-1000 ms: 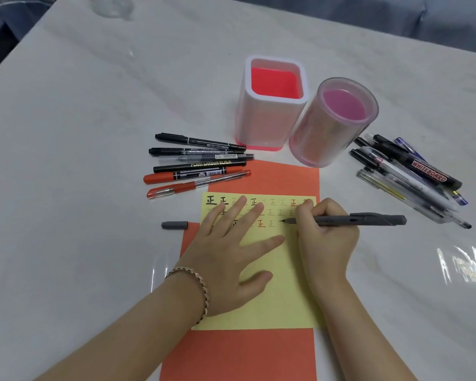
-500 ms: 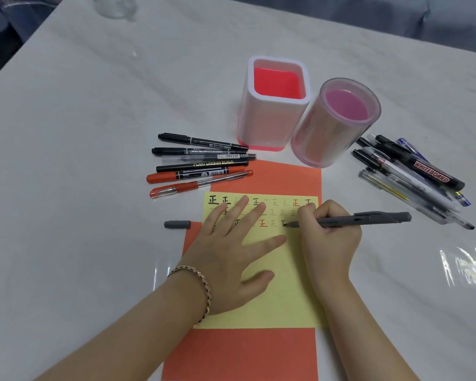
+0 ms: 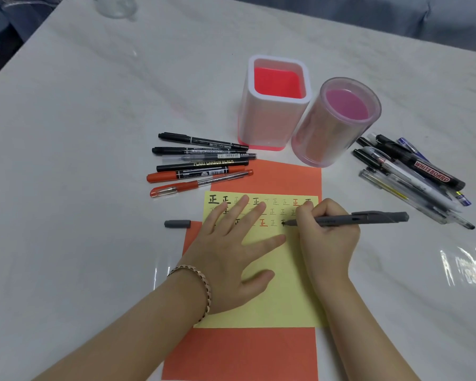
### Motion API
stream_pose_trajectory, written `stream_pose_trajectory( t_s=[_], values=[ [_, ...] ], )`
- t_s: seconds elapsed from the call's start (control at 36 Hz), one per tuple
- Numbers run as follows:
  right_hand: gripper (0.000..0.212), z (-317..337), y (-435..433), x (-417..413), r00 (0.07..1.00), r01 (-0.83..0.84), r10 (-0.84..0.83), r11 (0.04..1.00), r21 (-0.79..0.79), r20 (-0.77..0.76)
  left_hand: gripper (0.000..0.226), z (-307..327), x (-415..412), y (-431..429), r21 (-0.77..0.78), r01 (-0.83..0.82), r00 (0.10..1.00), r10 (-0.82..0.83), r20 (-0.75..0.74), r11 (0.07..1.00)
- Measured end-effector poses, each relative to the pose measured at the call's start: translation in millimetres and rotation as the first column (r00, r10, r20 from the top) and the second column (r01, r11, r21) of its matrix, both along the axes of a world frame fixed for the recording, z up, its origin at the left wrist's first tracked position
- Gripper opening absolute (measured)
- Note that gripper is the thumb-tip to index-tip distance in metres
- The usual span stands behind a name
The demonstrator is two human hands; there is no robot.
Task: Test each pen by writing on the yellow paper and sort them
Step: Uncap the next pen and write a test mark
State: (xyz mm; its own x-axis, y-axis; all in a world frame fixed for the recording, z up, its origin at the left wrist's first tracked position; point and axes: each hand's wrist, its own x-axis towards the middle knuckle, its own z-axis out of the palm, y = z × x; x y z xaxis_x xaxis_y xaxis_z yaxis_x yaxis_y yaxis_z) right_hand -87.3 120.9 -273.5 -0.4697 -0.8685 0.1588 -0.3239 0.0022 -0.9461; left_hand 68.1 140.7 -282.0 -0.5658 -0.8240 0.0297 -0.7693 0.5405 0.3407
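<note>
Pens (image 3: pixel 201 166) lay either side of the yellow paper (image 3: pixel 283 298) while your left fingers (image 3: pixel 254 213) stayed flat over marks (image 3: pixel 213 199) and your right fingers (image 3: pixel 305 213) still gripped the grey pen (image 3: pixel 368 218).

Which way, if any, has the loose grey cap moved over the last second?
No. The grey cap lies at the orange paper's left corner, exactly as before.

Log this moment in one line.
right hand: grips grey pen, tip on yellow paper | left hand: flat on paper | cap: off, left of paper

WHITEBOARD on marker (image 3: pixel 423 167); 正 on yellow paper (image 3: pixel 286 298).
</note>
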Motion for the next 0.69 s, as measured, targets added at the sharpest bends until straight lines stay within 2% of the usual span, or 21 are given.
stream_pose_trajectory(
  t_s=[0.08,0.25,0.53,0.69],
  values=[
    [0.036,-0.8,-0.3,-0.2,1.0,0.008,-0.008,1.0,0.017,-0.021,0.048,0.0,-0.1,0.1,-0.005,0.002,1.0,-0.002,0.002,1.0],
    [0.028,0.5,0.7,0.3,1.0,0.026,-0.026,0.999,0.03,0.01,0.048,-1.0,-0.2,0.3,-0.001,0.004,1.0,-0.004,-0.002,1.0],
    [0.031,-2.0,0.6,0.2,1.0,-0.007,0.008,0.999,0.037,-0.01,0.049,-2.4,0.3,0.0,-0.018,0.003,1.0,-0.003,0.006,1.0],
    [0.026,-0.4,2.4,-1.1,0.998,0.059,-0.059,0.998,0.037,0.019,0.048,-4.3,0.6,0.1,-0.024,0.003,1.0,-0.003,-0.012,1.0]
  ],
)
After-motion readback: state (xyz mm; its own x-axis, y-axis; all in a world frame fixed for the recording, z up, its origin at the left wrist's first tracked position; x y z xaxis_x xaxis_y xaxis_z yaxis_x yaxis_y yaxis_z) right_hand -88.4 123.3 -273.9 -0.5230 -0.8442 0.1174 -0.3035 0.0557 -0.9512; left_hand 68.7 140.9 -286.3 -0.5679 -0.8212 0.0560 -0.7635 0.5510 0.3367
